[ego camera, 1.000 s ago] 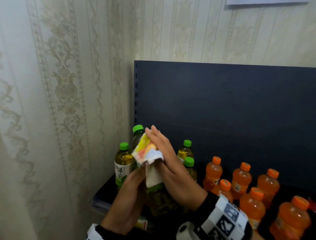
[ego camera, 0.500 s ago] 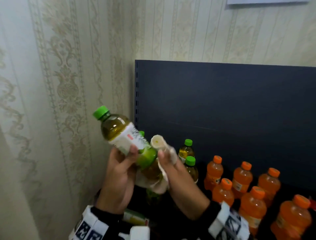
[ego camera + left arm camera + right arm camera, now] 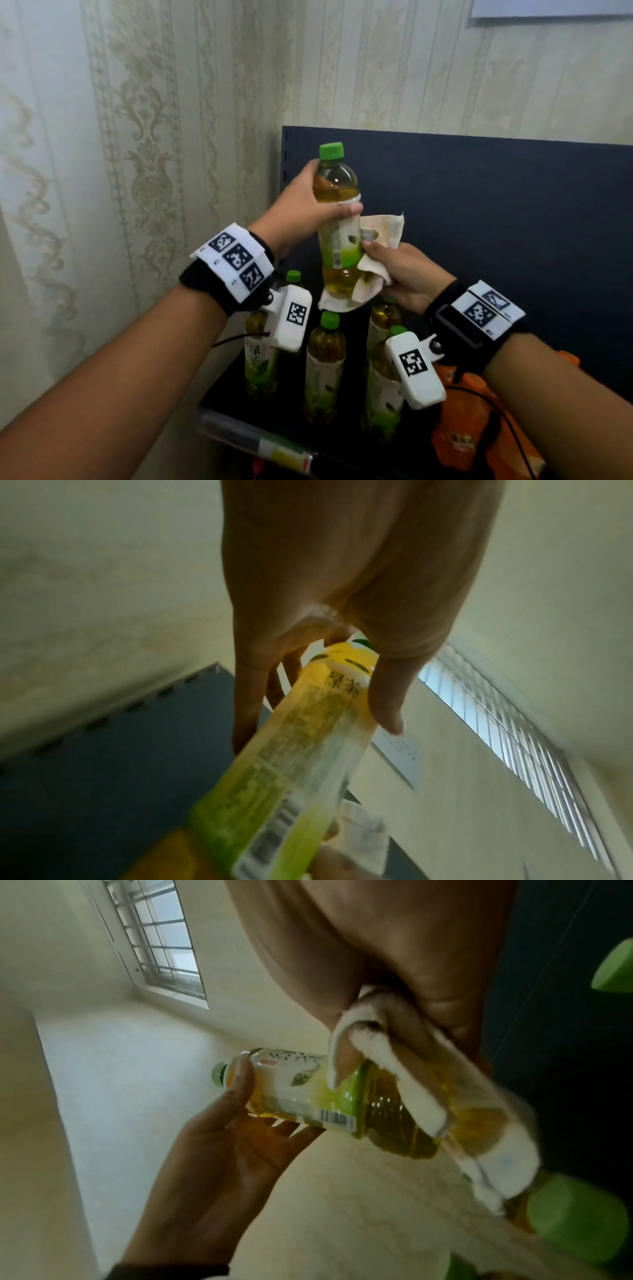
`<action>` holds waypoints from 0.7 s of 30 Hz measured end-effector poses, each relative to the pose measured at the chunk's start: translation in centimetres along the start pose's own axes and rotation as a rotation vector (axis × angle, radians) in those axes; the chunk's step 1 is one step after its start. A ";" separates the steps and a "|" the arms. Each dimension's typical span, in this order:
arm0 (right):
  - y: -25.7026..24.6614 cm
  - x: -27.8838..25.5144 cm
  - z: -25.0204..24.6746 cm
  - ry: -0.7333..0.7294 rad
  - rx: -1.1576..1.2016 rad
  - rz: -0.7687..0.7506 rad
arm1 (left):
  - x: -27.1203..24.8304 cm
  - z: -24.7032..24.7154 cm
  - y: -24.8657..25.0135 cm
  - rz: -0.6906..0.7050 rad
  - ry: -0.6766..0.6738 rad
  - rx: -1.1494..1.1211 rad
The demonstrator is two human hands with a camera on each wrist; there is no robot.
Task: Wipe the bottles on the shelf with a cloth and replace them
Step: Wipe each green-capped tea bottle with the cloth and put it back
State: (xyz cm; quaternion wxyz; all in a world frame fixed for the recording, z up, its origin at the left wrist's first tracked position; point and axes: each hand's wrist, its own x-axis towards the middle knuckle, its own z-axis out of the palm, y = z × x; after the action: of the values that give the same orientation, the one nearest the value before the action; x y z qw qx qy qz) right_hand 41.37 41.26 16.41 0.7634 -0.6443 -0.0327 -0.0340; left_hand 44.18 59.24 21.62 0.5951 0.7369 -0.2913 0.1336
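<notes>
We hold the green-tea bottle [image 3: 337, 219] upright in open air above the shelf [image 3: 236, 387], our left hand [image 3: 301, 209] curled tight round its shoulder. Our right hand [image 3: 407, 274] clamps the cloth [image 3: 376, 233] against its lower body and base. Below stand more green-capped bottles [image 3: 324, 363]; orange bottles [image 3: 479, 421] crowd the right, the patterned wall [image 3: 137, 171] the left.

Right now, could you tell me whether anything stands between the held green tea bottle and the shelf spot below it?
The cloth in the right hand wraps under the base of the green tea bottle, which the left hand grips. Directly below stands another green-capped bottle on the shelf, so no free spot shows straight down.
</notes>
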 end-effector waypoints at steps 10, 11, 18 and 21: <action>-2.9 4.8 -4.4 0.240 -0.812 -0.188 | 9.6 0.5 -3.8 -0.135 -0.236 0.201; -3.4 4.9 -4.9 0.265 -0.841 -0.203 | 10.3 0.7 -4.3 -0.138 -0.295 0.260; -4.1 4.9 -8.1 0.358 -0.833 -0.252 | 13.3 3.2 -9.3 -0.261 -0.802 0.478; -4.0 4.7 -8.8 0.372 -0.815 -0.253 | 13.5 4.3 -11.0 -0.341 -0.969 0.519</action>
State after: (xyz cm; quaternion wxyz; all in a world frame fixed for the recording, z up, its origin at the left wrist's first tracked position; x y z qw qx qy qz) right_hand 45.70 31.86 19.25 0.4306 -0.8657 0.0426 -0.2517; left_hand 60.74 52.87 19.03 0.2064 0.8726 -0.3653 -0.2500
